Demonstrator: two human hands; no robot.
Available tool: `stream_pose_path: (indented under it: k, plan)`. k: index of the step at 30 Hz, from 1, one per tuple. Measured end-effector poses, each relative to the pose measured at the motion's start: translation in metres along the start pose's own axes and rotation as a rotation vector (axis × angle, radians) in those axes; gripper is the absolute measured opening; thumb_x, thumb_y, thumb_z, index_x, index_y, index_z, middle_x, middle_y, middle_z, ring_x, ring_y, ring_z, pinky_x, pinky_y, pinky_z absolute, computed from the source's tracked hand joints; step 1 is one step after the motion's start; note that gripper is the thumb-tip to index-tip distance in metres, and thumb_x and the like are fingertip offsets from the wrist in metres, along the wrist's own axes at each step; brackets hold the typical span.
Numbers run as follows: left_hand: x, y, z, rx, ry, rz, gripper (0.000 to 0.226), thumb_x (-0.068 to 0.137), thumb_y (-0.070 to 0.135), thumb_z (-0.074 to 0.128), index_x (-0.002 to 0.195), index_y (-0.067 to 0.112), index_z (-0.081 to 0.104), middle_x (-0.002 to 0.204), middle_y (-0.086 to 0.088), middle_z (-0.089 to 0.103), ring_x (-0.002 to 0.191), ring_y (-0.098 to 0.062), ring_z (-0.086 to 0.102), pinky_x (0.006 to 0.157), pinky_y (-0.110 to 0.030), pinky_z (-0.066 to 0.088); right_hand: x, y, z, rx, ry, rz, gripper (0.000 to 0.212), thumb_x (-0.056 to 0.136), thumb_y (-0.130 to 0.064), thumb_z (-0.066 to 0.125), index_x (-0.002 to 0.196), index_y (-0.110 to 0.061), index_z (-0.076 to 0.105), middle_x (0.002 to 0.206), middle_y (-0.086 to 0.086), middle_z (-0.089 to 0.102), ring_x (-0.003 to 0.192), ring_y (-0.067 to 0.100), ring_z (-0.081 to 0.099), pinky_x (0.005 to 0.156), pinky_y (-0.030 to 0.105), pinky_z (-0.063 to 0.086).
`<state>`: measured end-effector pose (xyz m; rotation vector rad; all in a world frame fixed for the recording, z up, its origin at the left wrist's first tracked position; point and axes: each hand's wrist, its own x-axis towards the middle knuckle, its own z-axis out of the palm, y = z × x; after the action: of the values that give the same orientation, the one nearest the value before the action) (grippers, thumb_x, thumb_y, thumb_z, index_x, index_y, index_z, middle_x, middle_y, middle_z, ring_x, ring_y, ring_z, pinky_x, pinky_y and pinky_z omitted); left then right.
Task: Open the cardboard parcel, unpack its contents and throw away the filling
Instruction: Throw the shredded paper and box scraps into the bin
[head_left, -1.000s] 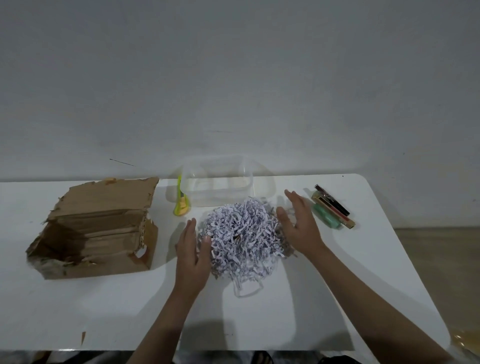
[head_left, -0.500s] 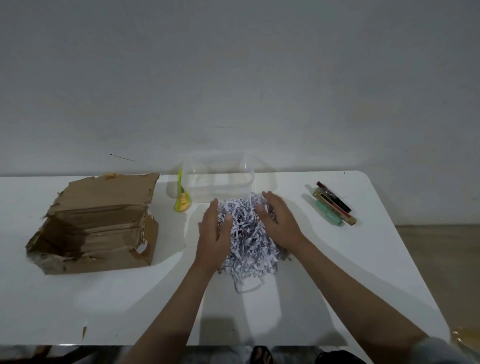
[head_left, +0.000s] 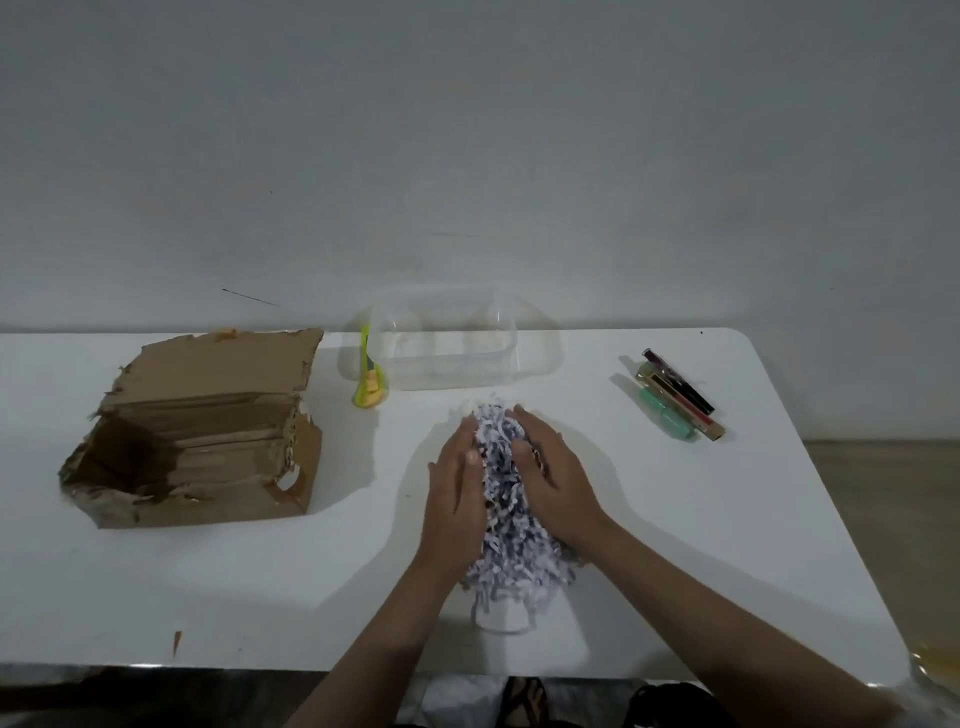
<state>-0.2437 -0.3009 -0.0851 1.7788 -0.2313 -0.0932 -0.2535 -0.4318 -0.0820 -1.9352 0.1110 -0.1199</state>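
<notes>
Both hands pressed a pile of shredded paper filling between them on the white table. The left hand lay against the pile's left side with fingers straight; the right hand covered its right side, fingers slightly bent over the top. The torn cardboard parcel stood open, well apart at the left. A clear plastic container sat behind the pile, with a yellow-green cutter just beside it. Several small cosmetic items lay grouped at the right.
</notes>
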Motion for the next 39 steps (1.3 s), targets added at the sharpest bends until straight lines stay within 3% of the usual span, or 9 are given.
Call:
stream_pose_path:
  k: [4, 9, 12, 20, 28, 32, 39]
  plan:
    - [-0.006, 0.001, 0.01, -0.101, 0.062, -0.051, 0.05, 0.098, 0.04, 0.025, 0.143, 0.022, 0.039, 0.147, 0.009, 0.042, 0.136, -0.002, 0.035, 0.115, -0.031, 0.027, -0.014, -0.01, 0.023, 0.135, 0.113, 0.054, 0.053, 0.092, -0.053, 0.032, 0.136, -0.027, 0.046, 0.142, -0.005, 0.049, 0.133, 0.008, 0.041, 0.114, 0.046, 0.031]
    - [-0.003, 0.012, 0.015, -0.281, 0.125, -0.14, 0.041, 0.103, 0.032, 0.026, 0.138, 0.021, 0.047, 0.138, 0.005, 0.052, 0.127, -0.004, 0.048, 0.106, -0.023, 0.039, -0.015, -0.019, 0.03, 0.337, 0.228, 0.164, 0.035, 0.1, -0.027, 0.04, 0.132, -0.018, 0.053, 0.13, -0.002, 0.06, 0.12, 0.007, 0.055, 0.105, 0.037, 0.044]
    - [0.002, 0.02, 0.019, -0.354, 0.153, -0.177, 0.038, 0.104, 0.023, 0.025, 0.132, 0.021, 0.052, 0.131, 0.004, 0.058, 0.119, -0.005, 0.055, 0.101, -0.024, 0.044, -0.011, -0.028, 0.026, 0.428, 0.262, 0.213, 0.03, 0.1, -0.023, 0.042, 0.122, -0.019, 0.061, 0.117, -0.004, 0.067, 0.106, 0.004, 0.063, 0.098, 0.033, 0.05]
    - [0.019, 0.054, 0.033, -0.408, 0.092, -0.173, 0.034, 0.103, 0.021, 0.03, 0.115, 0.029, 0.061, 0.119, 0.002, 0.065, 0.112, -0.012, 0.06, 0.101, -0.04, 0.045, -0.002, -0.047, -0.001, 0.549, 0.392, 0.276, 0.026, 0.098, -0.024, 0.045, 0.105, -0.018, 0.07, 0.101, 0.005, 0.073, 0.096, 0.02, 0.069, 0.091, 0.045, 0.054]
    - [0.021, 0.09, 0.048, -0.44, -0.146, -0.191, 0.037, 0.086, 0.044, 0.04, 0.101, 0.031, 0.07, 0.109, 0.0, 0.071, 0.106, -0.02, 0.064, 0.098, -0.05, 0.046, -0.02, -0.081, -0.031, 0.603, 0.652, 0.244, 0.024, 0.096, -0.025, 0.047, 0.092, -0.018, 0.07, 0.095, 0.006, 0.074, 0.093, 0.023, 0.069, 0.083, 0.036, 0.055]
    - [0.0, 0.104, 0.055, -0.42, -0.301, -0.189, 0.039, 0.084, 0.046, 0.036, 0.098, 0.031, 0.07, 0.105, 0.001, 0.071, 0.102, -0.02, 0.065, 0.096, -0.051, 0.047, -0.052, -0.093, -0.038, 0.574, 0.812, 0.278, 0.022, 0.095, -0.025, 0.05, 0.097, -0.018, 0.071, 0.098, 0.006, 0.074, 0.094, 0.022, 0.069, 0.089, 0.04, 0.054]
    - [-0.063, 0.118, 0.081, -0.371, -0.539, -0.268, 0.044, 0.078, 0.054, 0.034, 0.097, 0.035, 0.069, 0.105, 0.005, 0.071, 0.102, -0.017, 0.065, 0.096, -0.047, 0.048, -0.132, -0.101, -0.052, 0.518, 1.085, 0.311, 0.021, 0.096, -0.019, 0.05, 0.088, -0.013, 0.069, 0.085, 0.002, 0.071, 0.082, 0.018, 0.067, 0.077, 0.031, 0.053]
